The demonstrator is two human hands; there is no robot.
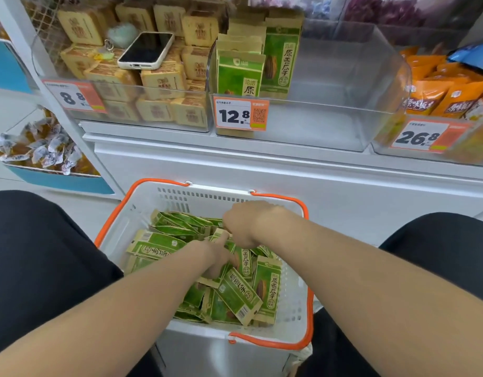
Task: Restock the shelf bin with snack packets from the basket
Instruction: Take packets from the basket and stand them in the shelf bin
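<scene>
Left bin (44,69): orange price tag (71,97) reads 8.8.
Middle bin (343,110): front tag (240,113) reads 12.8, beside a QR code.
Right bin (384,149): label (425,137) reads 26.8.
Green packets (282,63), in the middle bin and the near basket (207,202): 原香瓜子.

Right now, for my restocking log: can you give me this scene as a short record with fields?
basket: white, orange handles, full of green snack packets
shelf bin: clear, tagged 12.8, few standing packets at its left, rest bare
left hand: fingers buried among basket packets, grip unclear
right hand: fingers curled on a packet's top edge
phone: lying on tan packets, left of shelf bin
</scene>
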